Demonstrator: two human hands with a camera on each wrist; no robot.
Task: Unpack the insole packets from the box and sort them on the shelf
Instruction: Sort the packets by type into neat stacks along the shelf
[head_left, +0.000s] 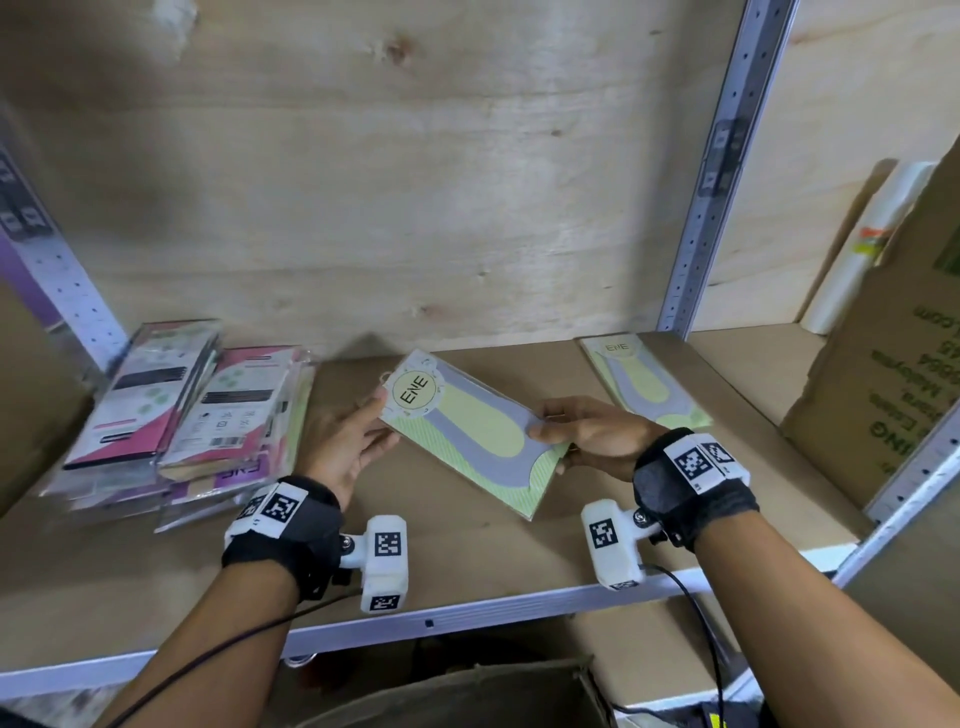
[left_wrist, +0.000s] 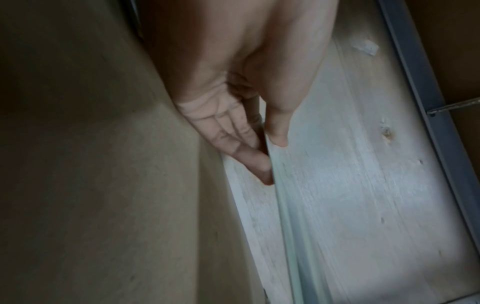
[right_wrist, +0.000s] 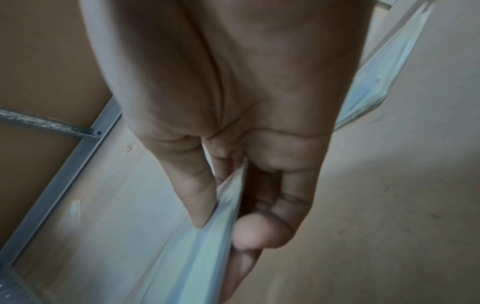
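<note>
Both hands grasp one green insole packet (head_left: 470, 431) above the shelf (head_left: 519, 545).
Right hand (head_left: 589, 434) pinches its near end, left hand (head_left: 353, 441) its far end; sorting step, next placement likely beside matching packet (head_left: 641, 382).

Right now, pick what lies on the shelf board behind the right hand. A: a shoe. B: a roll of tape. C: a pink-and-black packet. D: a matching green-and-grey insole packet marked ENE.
D: a second flat green-and-grey insole packet marked ENE lies on the brown shelf board behind the right hand.
</note>
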